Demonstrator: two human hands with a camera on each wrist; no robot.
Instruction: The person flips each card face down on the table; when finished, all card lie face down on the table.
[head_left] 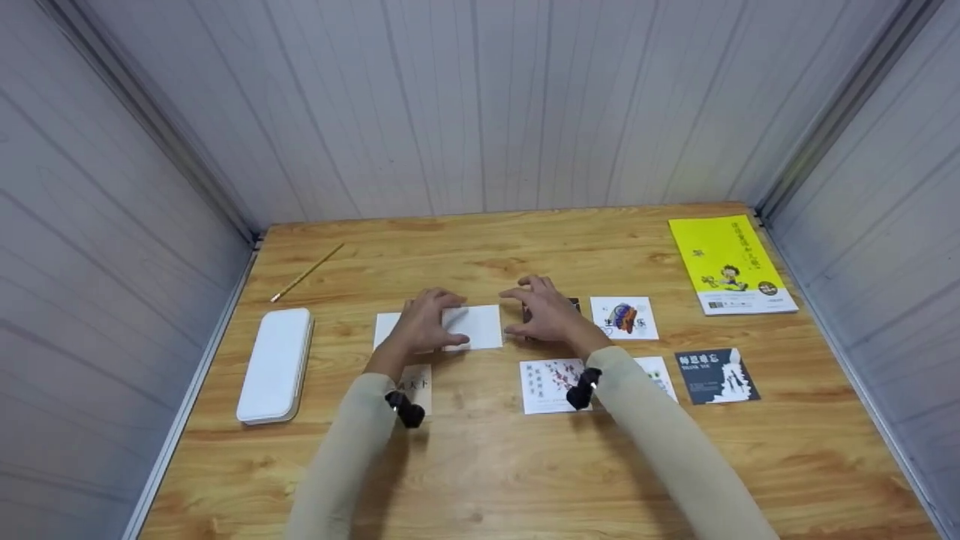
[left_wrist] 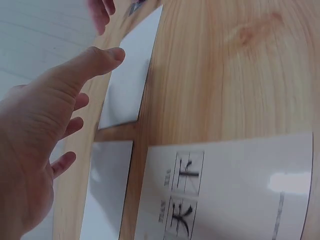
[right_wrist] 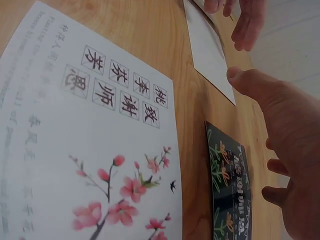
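My left hand (head_left: 424,324) hovers over two blank white cards, its thumb and fingers spread apart with nothing between them. One white card (head_left: 480,327) shows to the right of that hand; the other (left_wrist: 107,187) lies beside it, partly covered in the head view. Facing it, my right hand (head_left: 551,313) is over a dark card with leaf drawings (right_wrist: 227,185), the thumb and fingers loosely bent around empty air. Its fingertips come near the right end of the white card. Nearer to me lie a card with black characters (left_wrist: 240,185) and a plum blossom card (right_wrist: 100,135).
A white case (head_left: 275,366) and a pencil (head_left: 307,272) lie on the left. On the right are a colourful printed card (head_left: 624,318), a grey card (head_left: 718,376), a partly hidden card (head_left: 657,373) and a yellow booklet (head_left: 731,264). Panel walls (head_left: 480,105) enclose the wooden table.
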